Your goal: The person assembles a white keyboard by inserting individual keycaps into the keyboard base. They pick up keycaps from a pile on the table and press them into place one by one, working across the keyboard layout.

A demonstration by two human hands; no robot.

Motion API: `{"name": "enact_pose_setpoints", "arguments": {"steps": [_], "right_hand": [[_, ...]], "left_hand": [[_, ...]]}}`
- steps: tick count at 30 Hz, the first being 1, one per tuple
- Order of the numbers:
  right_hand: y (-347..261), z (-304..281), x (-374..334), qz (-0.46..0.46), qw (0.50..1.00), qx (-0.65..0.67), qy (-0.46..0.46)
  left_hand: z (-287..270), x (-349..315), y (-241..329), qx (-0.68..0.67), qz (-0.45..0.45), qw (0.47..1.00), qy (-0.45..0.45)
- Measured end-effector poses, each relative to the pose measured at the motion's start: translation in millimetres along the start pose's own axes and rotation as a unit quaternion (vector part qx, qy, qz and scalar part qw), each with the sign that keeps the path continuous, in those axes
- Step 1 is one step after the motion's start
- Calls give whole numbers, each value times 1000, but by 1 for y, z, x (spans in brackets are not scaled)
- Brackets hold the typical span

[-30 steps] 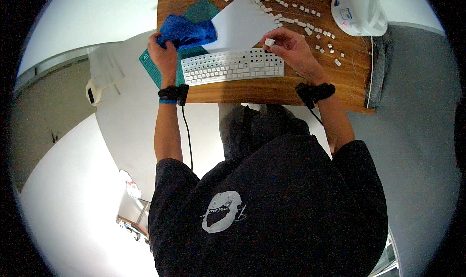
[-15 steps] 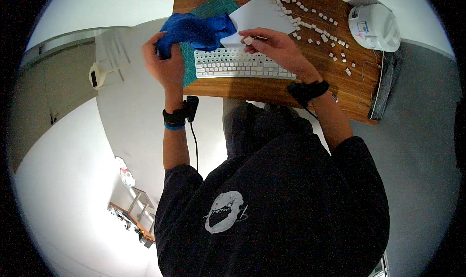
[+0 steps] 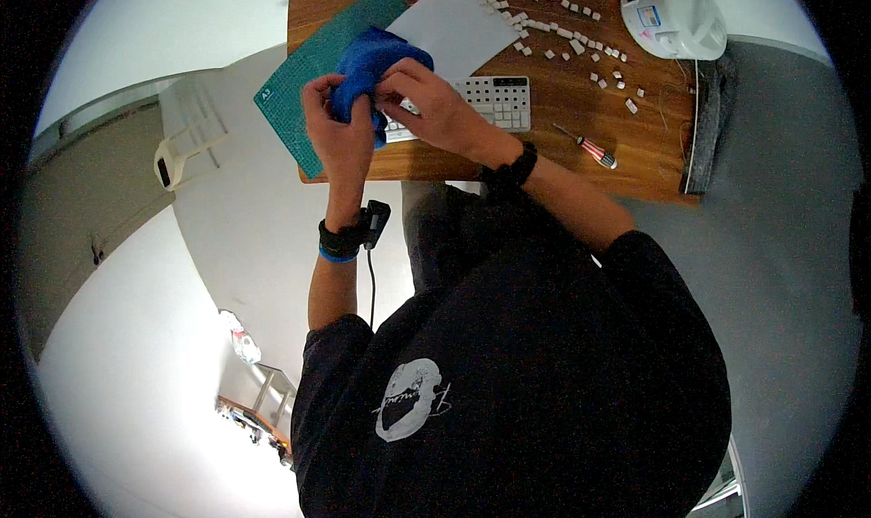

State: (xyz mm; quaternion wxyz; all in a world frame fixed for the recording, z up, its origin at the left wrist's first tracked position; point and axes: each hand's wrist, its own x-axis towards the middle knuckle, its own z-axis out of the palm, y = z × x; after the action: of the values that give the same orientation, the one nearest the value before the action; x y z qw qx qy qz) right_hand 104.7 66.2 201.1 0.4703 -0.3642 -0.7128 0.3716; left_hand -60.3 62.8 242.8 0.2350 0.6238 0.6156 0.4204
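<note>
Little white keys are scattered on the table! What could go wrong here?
Loose white keycaps lie scattered on the table, so a bump could knock some off. The screwdriver lies near the front edge, so the right arm might nudge it off. The blue cloth, in the left hand with the right hand against it, partly hides the keyboard and could snag.
</note>
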Motion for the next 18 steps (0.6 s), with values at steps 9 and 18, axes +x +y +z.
{"name": "enact_pose_setpoints", "arguments": {"steps": [9, 18], "right_hand": [[21, -7, -16, 42, 999, -14, -29], [17, -11, -25, 100, 995, -12, -29]], "left_hand": [[8, -17, -11, -70, -152, 984, -64], [16, -20, -5, -167, -244, 954, -56]]}}
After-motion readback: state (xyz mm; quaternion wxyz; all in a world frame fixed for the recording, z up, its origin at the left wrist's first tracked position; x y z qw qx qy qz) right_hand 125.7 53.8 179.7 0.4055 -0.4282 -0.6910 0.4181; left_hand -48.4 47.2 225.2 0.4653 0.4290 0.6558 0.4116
